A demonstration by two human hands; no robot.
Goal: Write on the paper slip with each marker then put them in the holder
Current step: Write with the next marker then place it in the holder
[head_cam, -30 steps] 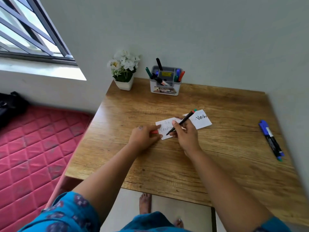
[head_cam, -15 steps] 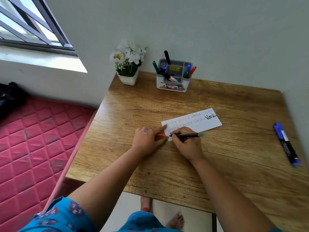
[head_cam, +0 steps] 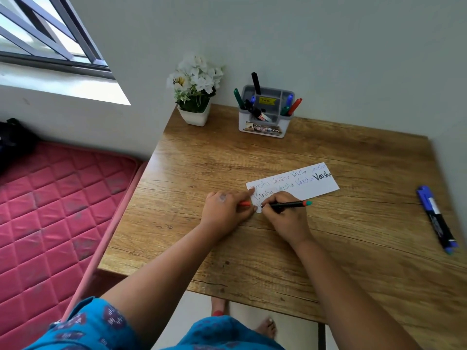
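A white paper slip lies on the wooden table, covered with several written words. My right hand grips a thin black marker with an orange and teal end, its tip on the slip's near left corner. My left hand presses the slip's left edge and holds a red cap between its fingers. A grey and white holder with several markers stands at the table's back by the wall. Two blue and black markers lie at the right edge.
A white pot of white flowers stands at the back left corner of the table. A pink quilted mattress lies on the floor to the left, under a window. Walls close the table's back and right sides.
My right hand has slid down to the slip's near left corner, and the marker now lies nearly level. More of the slip shows. The view has shifted.
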